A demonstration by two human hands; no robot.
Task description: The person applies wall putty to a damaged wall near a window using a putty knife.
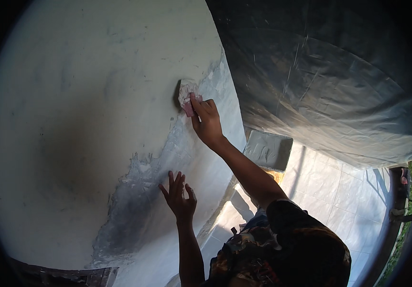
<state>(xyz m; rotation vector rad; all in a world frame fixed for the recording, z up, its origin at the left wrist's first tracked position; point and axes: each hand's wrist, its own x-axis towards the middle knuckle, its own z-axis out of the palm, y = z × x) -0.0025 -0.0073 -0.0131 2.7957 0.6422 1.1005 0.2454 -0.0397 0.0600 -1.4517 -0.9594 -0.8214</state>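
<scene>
While the right hand presses a pink sanding block to the wall at frame centre, grip closed, the left hand rests open, empty, lower down.

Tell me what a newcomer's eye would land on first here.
The right hand presses a small pinkish sanding block against a pale wall, at the top of a rough grey patch of filler. Lower down, the left hand lies spread on that wall. To the right, a grey tray of compound sits over a tiled floor.
</scene>
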